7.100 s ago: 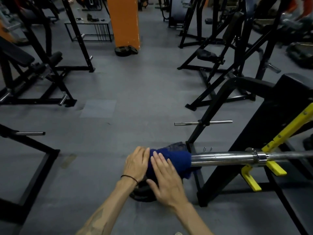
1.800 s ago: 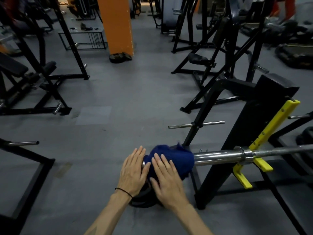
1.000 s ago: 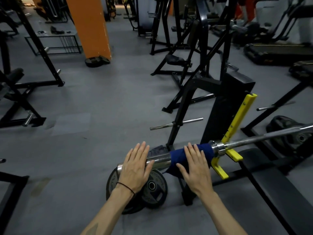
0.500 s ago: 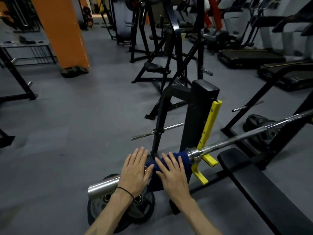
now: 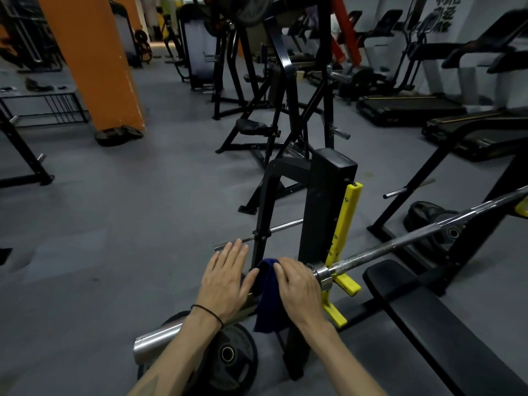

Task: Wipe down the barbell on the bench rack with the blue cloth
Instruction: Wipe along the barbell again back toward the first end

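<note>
The barbell [image 5: 380, 250] lies across the bench rack [image 5: 325, 212], resting in the yellow hook [image 5: 341, 247]. The stretch of its sleeve between the collar and the bare chrome end at lower left is hidden under both hands and the blue cloth [image 5: 267, 295]. The bar's far end is cut off at the right frame edge, and motion blur softens the background machines. Weight plates [image 5: 231, 355] on the floor are partly concealed by the left forearm.

The left hand [image 5: 225, 281] lies flat on the sleeve, fingers straight and close together, a black band at the wrist. The right hand [image 5: 297, 284] rests on the cloth just beside the collar, fingers bent down over it; whether they close fully beneath the bar cannot be told. The cloth drapes over the sleeve between the hands, its lower edge hanging free. The black bench pad [image 5: 445, 318] extends to the lower right.
</note>
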`<state>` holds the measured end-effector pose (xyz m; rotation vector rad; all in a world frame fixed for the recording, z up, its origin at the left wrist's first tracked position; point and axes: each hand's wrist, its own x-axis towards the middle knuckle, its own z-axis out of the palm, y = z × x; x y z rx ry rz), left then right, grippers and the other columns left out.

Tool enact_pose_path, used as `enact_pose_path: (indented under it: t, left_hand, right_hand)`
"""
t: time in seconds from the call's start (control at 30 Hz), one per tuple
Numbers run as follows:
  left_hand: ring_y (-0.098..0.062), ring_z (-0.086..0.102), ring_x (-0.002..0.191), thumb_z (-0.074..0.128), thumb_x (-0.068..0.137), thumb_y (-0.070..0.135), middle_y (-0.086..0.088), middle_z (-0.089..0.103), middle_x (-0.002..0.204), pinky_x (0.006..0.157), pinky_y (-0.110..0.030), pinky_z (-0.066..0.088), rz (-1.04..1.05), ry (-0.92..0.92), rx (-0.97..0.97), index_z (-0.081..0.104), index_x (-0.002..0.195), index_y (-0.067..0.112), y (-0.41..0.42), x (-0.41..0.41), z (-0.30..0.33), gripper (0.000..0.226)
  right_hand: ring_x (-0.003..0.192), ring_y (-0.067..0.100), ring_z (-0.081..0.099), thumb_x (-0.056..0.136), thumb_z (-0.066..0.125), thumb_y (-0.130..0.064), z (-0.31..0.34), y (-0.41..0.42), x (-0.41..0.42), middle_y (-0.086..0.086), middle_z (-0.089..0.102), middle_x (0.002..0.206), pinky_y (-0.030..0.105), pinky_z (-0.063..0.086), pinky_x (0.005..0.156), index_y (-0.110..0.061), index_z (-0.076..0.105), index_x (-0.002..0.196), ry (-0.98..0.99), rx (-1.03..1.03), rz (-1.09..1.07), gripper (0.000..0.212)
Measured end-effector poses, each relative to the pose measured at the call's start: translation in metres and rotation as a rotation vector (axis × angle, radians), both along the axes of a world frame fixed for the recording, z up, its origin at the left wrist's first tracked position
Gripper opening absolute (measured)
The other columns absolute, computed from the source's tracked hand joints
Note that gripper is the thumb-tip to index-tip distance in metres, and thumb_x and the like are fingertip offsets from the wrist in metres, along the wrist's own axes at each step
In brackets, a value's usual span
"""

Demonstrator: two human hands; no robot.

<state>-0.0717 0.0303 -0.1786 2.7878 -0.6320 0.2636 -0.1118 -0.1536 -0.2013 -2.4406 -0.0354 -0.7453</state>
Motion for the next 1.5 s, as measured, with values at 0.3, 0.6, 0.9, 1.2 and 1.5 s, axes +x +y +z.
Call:
enact_pose_path:
  t: [0.3,0.6,0.9,1.2,1.5]
  left_hand:
    - [-0.023,0.037,0.146,0.004,0.100,0.066,-0.006,0.040,0.158,0.119,-0.043,0.032,-0.030,-0.102,-0.068,0.044,0.150,0.014,-0.018,0.042,0.066,0.082]
    - [-0.021,0.026,0.151,-0.003,0.093,0.070,-0.004,0.030,0.163,0.123,-0.039,0.021,-0.070,-0.188,-0.080,0.034,0.155,0.017,-0.045,0.075,0.137,0.090]
    - [-0.020,0.024,0.151,0.005,0.094,0.067,-0.004,0.029,0.163,0.123,-0.038,0.021,-0.073,-0.246,-0.043,0.032,0.156,0.018,-0.057,0.104,0.183,0.083]
    - [-0.020,0.026,0.150,0.001,0.088,0.071,-0.004,0.031,0.162,0.120,-0.037,0.022,-0.077,-0.237,-0.046,0.035,0.154,0.019,-0.081,0.126,0.218,0.091]
    - [-0.020,0.023,0.151,-0.003,0.085,0.070,-0.002,0.028,0.164,0.120,-0.035,0.020,-0.067,-0.170,0.010,0.032,0.156,0.019,-0.084,0.116,0.192,0.094]
  right_hand:
    - [0.103,0.017,0.066,0.109,0.042,-0.034,0.099,-0.037,0.042,0.000,0.073,0.105,0.031,0.048,0.091,-0.013,0.073,0.108,-0.235,-0.118,-0.058,0.037]
    - [0.096,0.018,0.065,0.109,0.043,-0.030,0.185,-0.068,0.084,0.000,0.071,0.099,0.030,0.043,0.092,-0.012,0.070,0.104,-0.347,-0.220,-0.100,0.033]
    - [0.092,0.025,0.066,0.107,0.045,-0.032,0.250,-0.103,0.118,0.004,0.073,0.099,0.040,0.048,0.085,-0.010,0.072,0.106,-0.395,-0.183,-0.190,0.035]
    - [0.101,0.040,0.063,0.109,0.043,-0.031,0.249,-0.149,0.144,0.015,0.070,0.112,0.043,0.046,0.083,-0.008,0.072,0.109,-0.004,-0.141,-0.402,0.038]
    - [0.093,0.038,0.058,0.098,0.052,-0.026,0.228,-0.178,0.152,0.022,0.068,0.112,0.034,0.039,0.074,-0.004,0.066,0.098,0.471,0.080,-0.485,0.026]
